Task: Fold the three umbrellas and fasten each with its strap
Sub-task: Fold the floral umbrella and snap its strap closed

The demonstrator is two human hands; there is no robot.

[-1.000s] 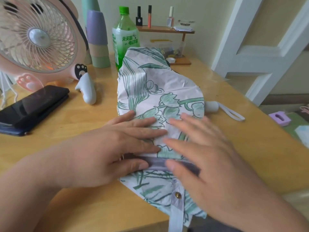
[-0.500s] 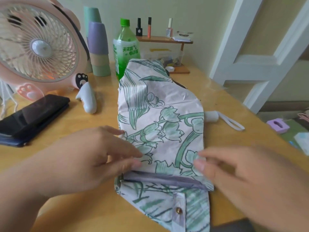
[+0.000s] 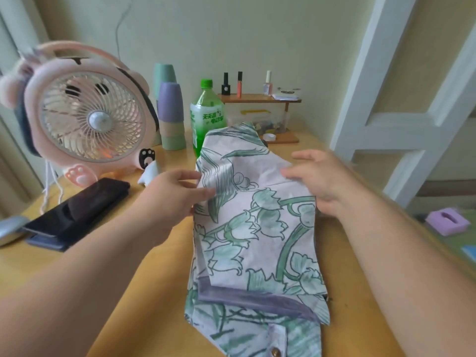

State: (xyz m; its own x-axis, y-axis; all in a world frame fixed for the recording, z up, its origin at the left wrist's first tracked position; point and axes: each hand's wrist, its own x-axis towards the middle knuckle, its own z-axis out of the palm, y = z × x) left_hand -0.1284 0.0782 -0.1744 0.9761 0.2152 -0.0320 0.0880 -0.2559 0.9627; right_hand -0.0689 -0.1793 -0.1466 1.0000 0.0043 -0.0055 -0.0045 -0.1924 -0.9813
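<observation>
the flowered umbrella (image 3: 257,228) lies flattened on the desk (image 3: 154,292), down the middle of the frame. its far end is near the green bottle (image 3: 207,114) at upper centre. its near end runs off the bottom edge, where the strap (image 3: 277,336) and its brass snap (image 3: 275,353) show.

the left hand (image 3: 175,199) meets the cloth's left edge about halfway up the frame; i cannot tell whether its fingertips pinch the edge or only touch it. the right hand (image 3: 319,179) rests on the right edge with fingers spread and fairly straight, gripping nothing.

the step in hand looks like gathering the loose panels before rolling. to do it well, draw both side edges inward evenly and keep the pleats lying one way. press the air out toward the bottom of the frame, then roll tight so the strap reaches round. the cloth looks thin and wrinkled, so a slack roll may spring open.
</observation>
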